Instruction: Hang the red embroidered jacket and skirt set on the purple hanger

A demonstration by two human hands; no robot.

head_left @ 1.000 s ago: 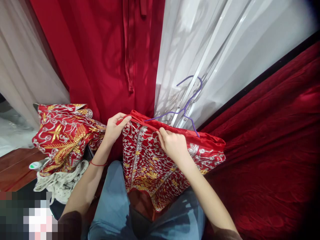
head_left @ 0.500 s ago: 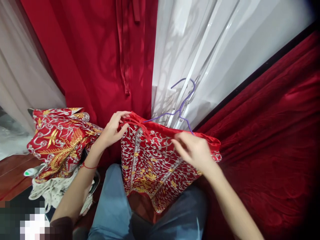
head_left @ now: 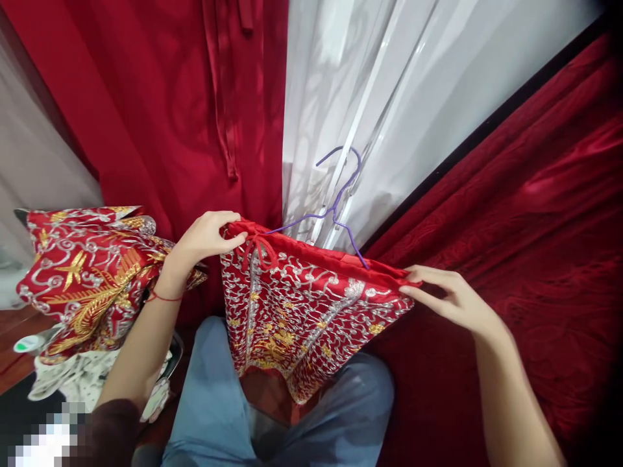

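Note:
A red skirt (head_left: pixel 302 305) with silver and gold embroidery spreads between my hands above my knees. My left hand (head_left: pixel 207 237) pinches the left end of its plain red waistband, beside a tied red cord bow (head_left: pixel 261 250). At the opposite end, my right hand (head_left: pixel 445 292) grips the waistband's corner between thumb and fingers. A purple wire hanger (head_left: pixel 335 209) rises from behind the waistband, its hook upright and leaning against the white drape. The hanger's lower part is hidden inside the skirt.
Left of me lies another red embroidered garment (head_left: pixel 92 272) on a white dotted cloth (head_left: pixel 73 383). A white-and-green round lid (head_left: pixel 28 344) sits by it. Red curtain (head_left: pixel 160 97), white drape (head_left: pixel 326 78) and dark red fabric (head_left: pixel 530 272) hang in front and at right.
My right hand has moved right from the waistband's middle to its right end and now pinches it. My left hand stays at the left end. The view has shifted slightly right.

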